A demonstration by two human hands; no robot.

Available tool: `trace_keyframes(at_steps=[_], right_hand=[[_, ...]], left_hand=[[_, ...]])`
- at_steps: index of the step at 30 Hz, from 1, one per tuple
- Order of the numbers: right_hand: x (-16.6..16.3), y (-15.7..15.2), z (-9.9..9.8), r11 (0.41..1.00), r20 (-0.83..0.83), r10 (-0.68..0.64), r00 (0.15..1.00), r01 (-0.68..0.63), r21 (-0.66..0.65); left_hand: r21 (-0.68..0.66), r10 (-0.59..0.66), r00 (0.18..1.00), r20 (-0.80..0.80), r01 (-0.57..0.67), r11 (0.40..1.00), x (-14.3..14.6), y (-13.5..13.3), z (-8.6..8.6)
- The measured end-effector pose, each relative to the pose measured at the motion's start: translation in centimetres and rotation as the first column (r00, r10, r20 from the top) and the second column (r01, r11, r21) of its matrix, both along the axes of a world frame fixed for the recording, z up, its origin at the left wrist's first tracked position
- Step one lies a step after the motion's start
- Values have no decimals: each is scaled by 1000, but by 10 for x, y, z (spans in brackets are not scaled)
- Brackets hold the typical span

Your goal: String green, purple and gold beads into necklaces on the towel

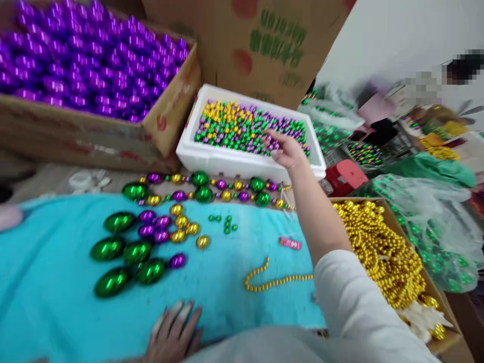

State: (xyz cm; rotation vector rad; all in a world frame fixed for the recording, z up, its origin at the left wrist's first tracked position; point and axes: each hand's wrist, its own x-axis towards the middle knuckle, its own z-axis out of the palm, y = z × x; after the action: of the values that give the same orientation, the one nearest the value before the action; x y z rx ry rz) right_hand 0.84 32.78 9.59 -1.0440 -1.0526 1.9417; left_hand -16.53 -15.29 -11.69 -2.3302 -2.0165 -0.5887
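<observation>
My right hand [283, 148] reaches forward into a white foam box [223, 160] filled with small green, purple and yellow beads [234, 126]; its fingers curl down onto the beads, and what they pinch is hidden. My left hand [174, 330] lies flat with fingers spread on the turquoise cloth [49, 297] near the front edge, holding nothing. On the cloth lie large green oval beads [124, 252], purple beads [153, 227], gold beads [181, 224], a short gold bead string [272, 282] and a finished strand [212, 189] of mixed beads.
A cardboard box of purple beads [86, 60] stands back left. A box of gold bead strings [385, 252] sits at right, beside bags of green beads [434, 237]. A small pink lighter [290, 243] lies on the cloth. Another person is at far right.
</observation>
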Motion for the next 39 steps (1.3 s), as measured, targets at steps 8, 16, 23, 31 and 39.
trace_keyframes(at_steps=[8,16,23,31,39], right_hand=[[-17,-119,-69,930,257,359,897,-319,-185],[-17,-160,-132,982,509,187,840,-167,-85],[-9,-164,-140,976,591,136,795,-211,59],[-3,-164,-149,934,685,83,724,-296,201],[25,-173,-136,867,756,-91,648,-323,380]], left_hand=[[16,32,999,-41,-32,999,7,-3,15],[9,11,998,-57,-11,1000,7,-2,20],[23,-5,998,-61,6,1000,7,-1,21],[55,21,1000,-15,-20,998,10,1,22],[58,3,1000,-31,-1,998,10,2,26]])
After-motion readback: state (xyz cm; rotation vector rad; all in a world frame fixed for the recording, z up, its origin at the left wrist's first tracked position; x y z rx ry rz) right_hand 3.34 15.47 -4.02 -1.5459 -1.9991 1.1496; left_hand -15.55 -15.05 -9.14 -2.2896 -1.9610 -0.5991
